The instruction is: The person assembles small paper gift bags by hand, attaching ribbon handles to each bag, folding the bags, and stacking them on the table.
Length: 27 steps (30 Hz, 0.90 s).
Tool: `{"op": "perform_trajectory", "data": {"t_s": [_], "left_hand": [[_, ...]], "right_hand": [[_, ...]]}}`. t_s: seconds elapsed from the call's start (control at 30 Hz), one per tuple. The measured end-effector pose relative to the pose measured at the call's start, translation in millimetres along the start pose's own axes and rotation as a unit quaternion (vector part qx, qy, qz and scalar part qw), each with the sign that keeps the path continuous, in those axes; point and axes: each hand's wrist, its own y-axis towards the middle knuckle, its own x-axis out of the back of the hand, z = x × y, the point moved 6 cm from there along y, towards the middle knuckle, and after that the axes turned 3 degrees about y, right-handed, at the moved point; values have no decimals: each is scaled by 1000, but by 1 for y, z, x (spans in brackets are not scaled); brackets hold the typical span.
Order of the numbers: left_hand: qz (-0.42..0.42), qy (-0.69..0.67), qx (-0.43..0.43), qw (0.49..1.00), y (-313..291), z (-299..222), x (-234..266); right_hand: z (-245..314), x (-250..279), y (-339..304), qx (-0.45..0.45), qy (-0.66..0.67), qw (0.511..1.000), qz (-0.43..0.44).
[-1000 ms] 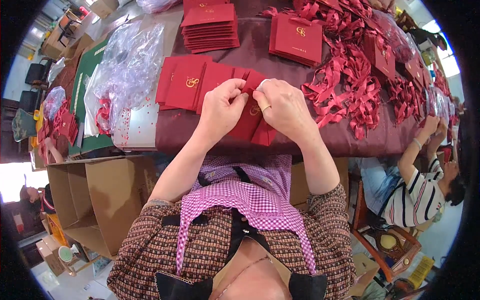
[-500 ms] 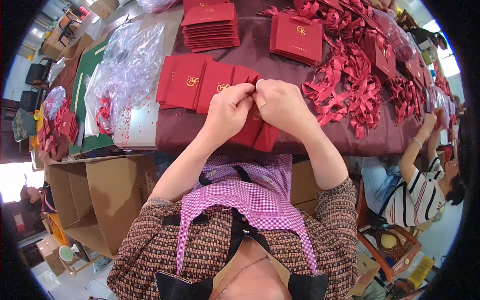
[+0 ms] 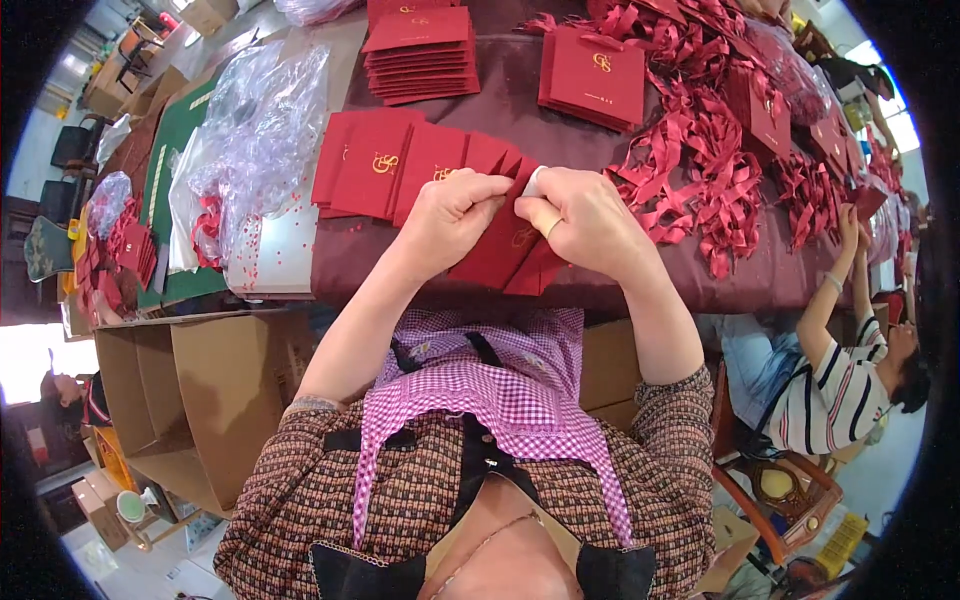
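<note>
A small red paper gift bag (image 3: 498,252) with gold print hangs in front of me near the table edge, tilted. My left hand (image 3: 447,222) pinches its upper edge. My right hand (image 3: 590,212) grips the same edge from the other side; something white wraps a fingertip. What lies between the fingers is partly hidden; whether a ribbon is in them I cannot make out. Just left of the bag, several flat red bags (image 3: 362,168) overlap in a row, partly behind my left hand. Loose red ribbons (image 3: 705,170) lie heaped to the right.
A stack of red bags (image 3: 418,60) and a smaller pile of bags (image 3: 593,82) stand at the back of the dark red tablecloth (image 3: 505,80). Clear plastic (image 3: 265,130) lies left. An open cardboard box (image 3: 215,400) stands below the table. A co-worker (image 3: 835,390) sits at right.
My fingertips have drawn slightly apart at the bag's upper edge, and more of its edge shows. My right hand has turned a little. The co-worker's hands have risen with a red item.
</note>
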Motion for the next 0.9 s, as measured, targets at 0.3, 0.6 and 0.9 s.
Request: {"op": "perform_trajectory", "data": {"t_s": [0.3, 0.6, 0.9], "left_hand": [[7, 37, 28, 999, 0, -2, -3], [-5, -67, 100, 993, -4, 15, 0], [-178, -293, 197, 919, -8, 74, 78]], "right_hand": [[-14, 33, 7, 64, 48, 996, -29], [-10, 9, 8, 128, 141, 981, 22], [-30, 19, 3, 67, 145, 987, 29]]}}
